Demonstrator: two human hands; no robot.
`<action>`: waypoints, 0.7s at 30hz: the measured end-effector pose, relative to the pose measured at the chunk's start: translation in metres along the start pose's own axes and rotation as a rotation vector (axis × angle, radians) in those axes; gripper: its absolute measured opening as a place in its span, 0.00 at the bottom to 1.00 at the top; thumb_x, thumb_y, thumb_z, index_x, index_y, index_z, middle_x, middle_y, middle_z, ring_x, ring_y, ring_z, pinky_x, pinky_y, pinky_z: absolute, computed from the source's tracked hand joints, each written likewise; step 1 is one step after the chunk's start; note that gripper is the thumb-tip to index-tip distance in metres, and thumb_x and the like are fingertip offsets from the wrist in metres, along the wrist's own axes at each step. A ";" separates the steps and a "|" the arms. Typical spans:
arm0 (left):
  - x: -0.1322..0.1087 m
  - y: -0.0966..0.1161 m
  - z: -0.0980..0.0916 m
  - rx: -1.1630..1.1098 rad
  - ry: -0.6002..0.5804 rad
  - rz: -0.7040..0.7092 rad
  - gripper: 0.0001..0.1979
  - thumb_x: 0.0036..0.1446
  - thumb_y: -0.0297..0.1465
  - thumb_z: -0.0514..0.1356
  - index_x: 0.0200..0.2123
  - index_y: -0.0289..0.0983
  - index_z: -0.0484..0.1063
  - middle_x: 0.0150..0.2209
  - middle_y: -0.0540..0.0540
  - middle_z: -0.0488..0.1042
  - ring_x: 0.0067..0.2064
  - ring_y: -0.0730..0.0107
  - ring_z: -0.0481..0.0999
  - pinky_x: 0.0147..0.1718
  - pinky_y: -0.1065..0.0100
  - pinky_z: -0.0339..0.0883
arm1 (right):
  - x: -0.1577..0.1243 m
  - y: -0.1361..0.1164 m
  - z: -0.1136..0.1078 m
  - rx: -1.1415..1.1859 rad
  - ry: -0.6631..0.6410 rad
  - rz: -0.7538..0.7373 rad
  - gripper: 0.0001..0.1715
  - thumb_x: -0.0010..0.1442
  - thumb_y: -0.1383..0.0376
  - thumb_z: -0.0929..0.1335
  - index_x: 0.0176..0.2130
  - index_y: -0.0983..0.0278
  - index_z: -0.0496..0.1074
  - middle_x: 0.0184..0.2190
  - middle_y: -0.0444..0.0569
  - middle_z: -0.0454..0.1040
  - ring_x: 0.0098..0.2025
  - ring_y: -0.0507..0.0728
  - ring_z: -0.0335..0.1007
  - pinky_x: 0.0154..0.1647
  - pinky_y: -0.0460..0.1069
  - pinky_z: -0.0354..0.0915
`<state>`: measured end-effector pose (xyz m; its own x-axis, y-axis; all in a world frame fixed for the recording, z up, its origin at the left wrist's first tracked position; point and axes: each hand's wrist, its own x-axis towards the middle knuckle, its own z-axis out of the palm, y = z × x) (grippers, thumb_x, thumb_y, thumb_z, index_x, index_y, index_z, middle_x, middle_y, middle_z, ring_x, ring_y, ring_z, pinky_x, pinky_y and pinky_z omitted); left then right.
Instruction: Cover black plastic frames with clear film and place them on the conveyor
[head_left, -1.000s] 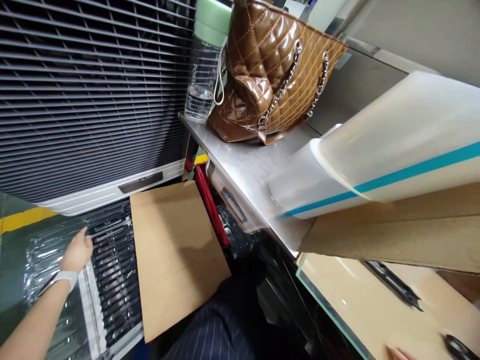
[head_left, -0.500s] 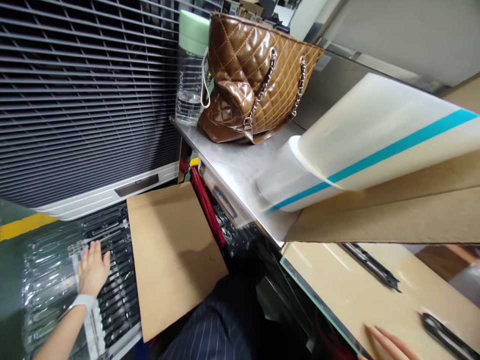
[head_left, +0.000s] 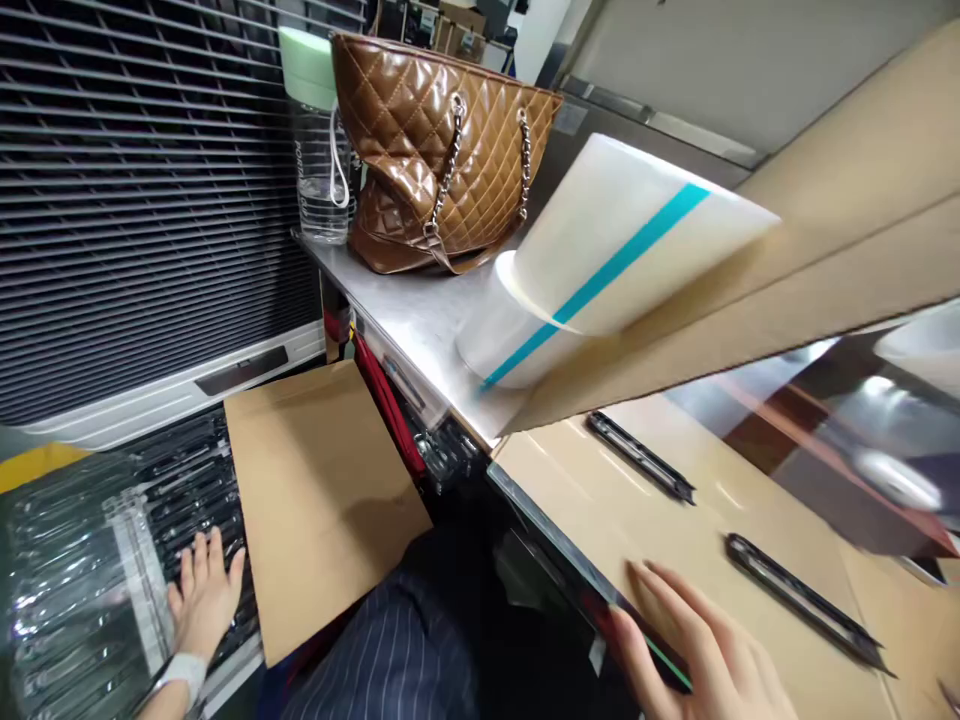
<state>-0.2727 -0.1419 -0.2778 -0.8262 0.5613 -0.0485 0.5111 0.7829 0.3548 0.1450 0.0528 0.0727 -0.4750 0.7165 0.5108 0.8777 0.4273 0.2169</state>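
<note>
"Black strips (head_left: 810, 605) lie where?"

"Two on the table (head_left: 585, 490), apart, near the right hand (head_left: 712, 655); dark pieces (head_left: 184, 490) in rows beside the cardboard (head_left: 322, 500), under the left hand (head_left: 206, 605)."

"And each grip?"

"Left: released, fingers spread. Right: released too, fingers parted by the table's edge."

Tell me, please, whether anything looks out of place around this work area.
Slightly, perhaps: a brown quilted glossy handbag and a clear bottle with a pale green lid stand on the grey metal table, looking like personal belongings in a work area. I see no obvious spill or damage.
</note>
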 end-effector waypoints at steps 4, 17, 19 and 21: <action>-0.041 -0.009 0.015 0.034 -0.043 -0.018 0.29 0.67 0.39 0.50 0.67 0.39 0.45 0.69 0.36 0.48 0.68 0.43 0.46 0.61 0.35 0.46 | 0.003 -0.004 -0.002 0.026 0.079 -0.004 0.24 0.65 0.53 0.63 0.49 0.68 0.71 0.43 0.57 0.76 0.40 0.63 0.74 0.44 0.55 0.67; -0.065 0.032 0.020 0.147 -0.252 0.444 0.30 0.59 0.37 0.62 0.62 0.40 0.58 0.68 0.39 0.53 0.66 0.48 0.52 0.61 0.43 0.50 | 0.000 -0.005 -0.002 0.068 0.111 0.034 0.19 0.65 0.54 0.64 0.49 0.64 0.70 0.44 0.52 0.77 0.42 0.61 0.74 0.45 0.53 0.66; -0.074 0.043 0.023 0.168 -0.293 0.477 0.31 0.57 0.39 0.63 0.62 0.40 0.59 0.68 0.39 0.53 0.66 0.46 0.52 0.60 0.42 0.51 | 0.001 -0.006 -0.003 0.083 0.115 0.033 0.19 0.65 0.55 0.64 0.48 0.64 0.71 0.44 0.52 0.77 0.43 0.61 0.74 0.45 0.53 0.66; -0.080 0.053 0.026 0.189 -0.293 0.460 0.32 0.58 0.40 0.62 0.63 0.40 0.57 0.68 0.38 0.51 0.67 0.45 0.51 0.60 0.41 0.51 | 0.001 -0.006 -0.005 0.094 0.120 0.034 0.18 0.65 0.55 0.64 0.48 0.64 0.71 0.44 0.52 0.77 0.43 0.60 0.73 0.46 0.53 0.66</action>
<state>-0.1733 -0.1387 -0.2799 -0.4222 0.8853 -0.1951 0.8579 0.4597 0.2294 0.1395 0.0484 0.0761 -0.4291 0.6627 0.6137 0.8809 0.4574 0.1220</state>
